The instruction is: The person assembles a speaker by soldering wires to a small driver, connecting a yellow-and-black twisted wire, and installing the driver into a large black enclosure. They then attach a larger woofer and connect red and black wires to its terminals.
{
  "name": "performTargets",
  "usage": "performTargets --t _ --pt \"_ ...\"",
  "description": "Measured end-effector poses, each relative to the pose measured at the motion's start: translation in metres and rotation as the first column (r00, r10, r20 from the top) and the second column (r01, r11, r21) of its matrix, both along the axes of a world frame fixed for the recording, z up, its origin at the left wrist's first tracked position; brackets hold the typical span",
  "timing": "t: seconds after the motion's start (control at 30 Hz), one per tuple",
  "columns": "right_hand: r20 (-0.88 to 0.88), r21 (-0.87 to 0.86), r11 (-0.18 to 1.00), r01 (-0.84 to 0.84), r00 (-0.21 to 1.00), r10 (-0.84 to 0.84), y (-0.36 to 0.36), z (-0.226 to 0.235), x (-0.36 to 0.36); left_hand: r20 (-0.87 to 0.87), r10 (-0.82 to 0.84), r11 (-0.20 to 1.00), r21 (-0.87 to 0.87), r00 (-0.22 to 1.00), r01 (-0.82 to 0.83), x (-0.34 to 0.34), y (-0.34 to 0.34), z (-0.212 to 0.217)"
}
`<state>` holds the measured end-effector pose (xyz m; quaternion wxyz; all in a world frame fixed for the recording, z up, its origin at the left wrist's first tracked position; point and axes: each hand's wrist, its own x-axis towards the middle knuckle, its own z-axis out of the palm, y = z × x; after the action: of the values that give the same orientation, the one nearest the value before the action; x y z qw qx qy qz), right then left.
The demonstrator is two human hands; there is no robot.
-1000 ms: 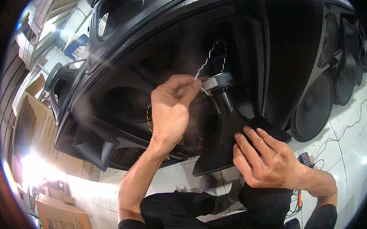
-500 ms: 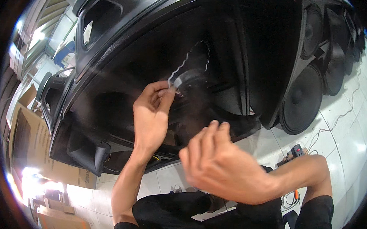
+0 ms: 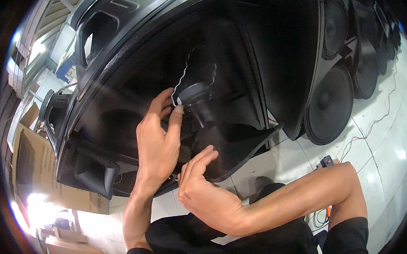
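dark printed lettering (image 3: 102,205) marks the brown cardboard box (image 3: 46,168).

The horn (image 3: 229,151) looks like smooth, matt plastic, its driver (image 3: 193,91) dull metallic grey. The cabinet (image 3: 142,70) has a rough, grainy coat, glinting along its upper edge. The floor (image 3: 379,166) is glossy tile, and the carton (image 3: 43,165) at its left edge is matt cardboard.

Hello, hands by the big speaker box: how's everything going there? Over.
Left hand at white wire, grip unclear. Right hand by black horn, contact unclear. Round driver at horn's narrow end. Left hand partly hides wire's lower end.
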<state>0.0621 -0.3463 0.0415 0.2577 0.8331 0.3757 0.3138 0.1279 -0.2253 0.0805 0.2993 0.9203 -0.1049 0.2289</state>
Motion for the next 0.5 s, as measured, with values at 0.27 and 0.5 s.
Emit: performTargets --t 0.27,0.5 --pt "-0.057 0.1 0.993 -0.057 0.996 0.063 -0.022 0.012 0.005 -0.003 0.027 0.986 0.165 1.0 -0.026 0.007 -0.008 0.002" --pt "-0.357 0.56 0.824 -0.085 0.873 0.333 -0.023 0.035 0.016 -0.019 0.04 0.996 0.08 0.999 -0.038 -0.009 0.027 0.008"
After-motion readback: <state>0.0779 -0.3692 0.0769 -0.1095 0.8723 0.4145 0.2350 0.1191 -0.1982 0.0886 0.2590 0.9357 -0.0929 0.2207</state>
